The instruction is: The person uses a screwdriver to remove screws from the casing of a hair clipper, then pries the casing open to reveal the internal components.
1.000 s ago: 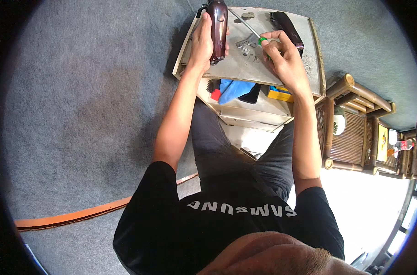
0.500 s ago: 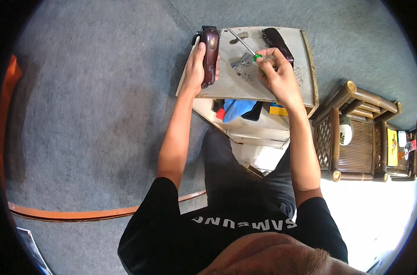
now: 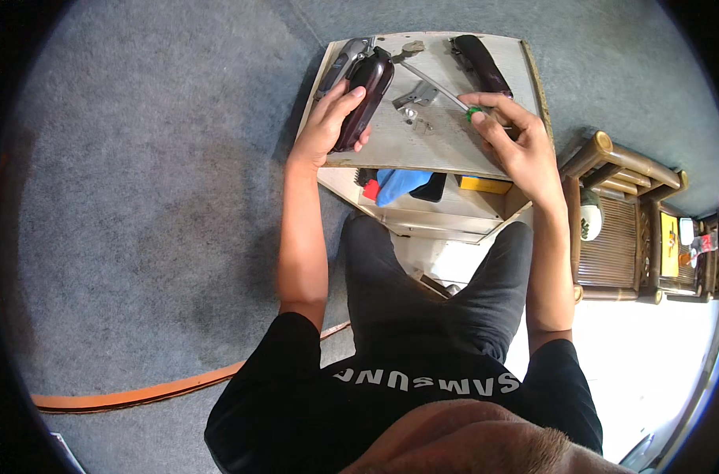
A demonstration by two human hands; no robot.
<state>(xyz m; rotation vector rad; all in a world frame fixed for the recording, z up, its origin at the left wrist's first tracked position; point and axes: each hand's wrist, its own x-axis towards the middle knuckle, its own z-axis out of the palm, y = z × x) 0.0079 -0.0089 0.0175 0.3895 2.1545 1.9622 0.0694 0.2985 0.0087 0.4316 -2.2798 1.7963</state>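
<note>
My left hand (image 3: 320, 133) is closed round a dark maroon hair clipper (image 3: 367, 99), tilted with its head end away from me over the table's left side. Between the fingers of my right hand (image 3: 525, 150) is a screwdriver (image 3: 438, 84) with a green handle. Its metal shaft slants up and left, the tip near the clipper's head end. Just beyond my left hand lies a silver-grey clipper (image 3: 348, 62). Metal blade parts (image 3: 416, 94) and a small whitish piece (image 3: 410, 115) rest mid-table. A second dark maroon clipper or housing (image 3: 481, 65) lies at the far right.
The small pale table (image 3: 446, 150) has an open shelf below with a blue cloth (image 3: 401, 185), a black flat object (image 3: 431, 188) and a yellow box (image 3: 486, 185). A bamboo chair (image 3: 608, 245) stands to the right. My knees are under the near edge.
The clipper in my left hand has turned, hiding its badge face, and tilts more to the right. My right hand has shifted right with the screwdriver. The silver-grey clipper has come into clearer sight.
</note>
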